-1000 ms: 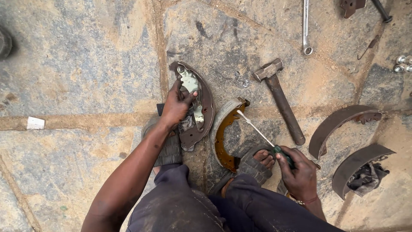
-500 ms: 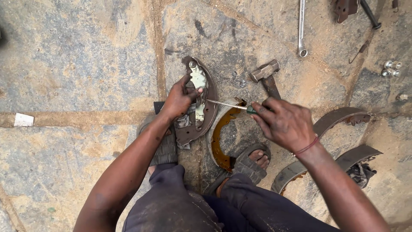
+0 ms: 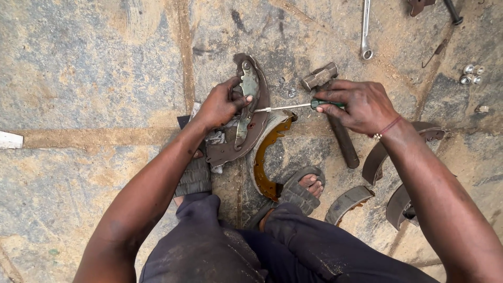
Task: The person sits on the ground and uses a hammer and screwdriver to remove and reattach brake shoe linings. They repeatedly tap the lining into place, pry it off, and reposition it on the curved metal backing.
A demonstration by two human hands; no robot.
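Screwdriver tip applied to a brake shoe held on a stone floor.
Right hand (image 3: 364,107) fingers clamp the green-handled screwdriver (image 3: 293,107); left hand (image 3: 220,105) fingers grip the dark brake shoe (image 3: 251,112), its thumb on the lever. A second, orange-rusted shoe (image 3: 264,157) lies just beside it, a hammer (image 3: 332,112) under the right hand.

Right hand and screwdriver: shifted from beside the knee up to the brake shoe.

Right hand (image 3: 361,107) raised from low right to above the hammer (image 3: 331,112), arm now crossing the curved shoes on the right; screwdriver (image 3: 293,106) turned from slanted to level, tip brought against the brake shoe (image 3: 250,112) (gripped by left hand (image 3: 220,105), thumb now by the tip).
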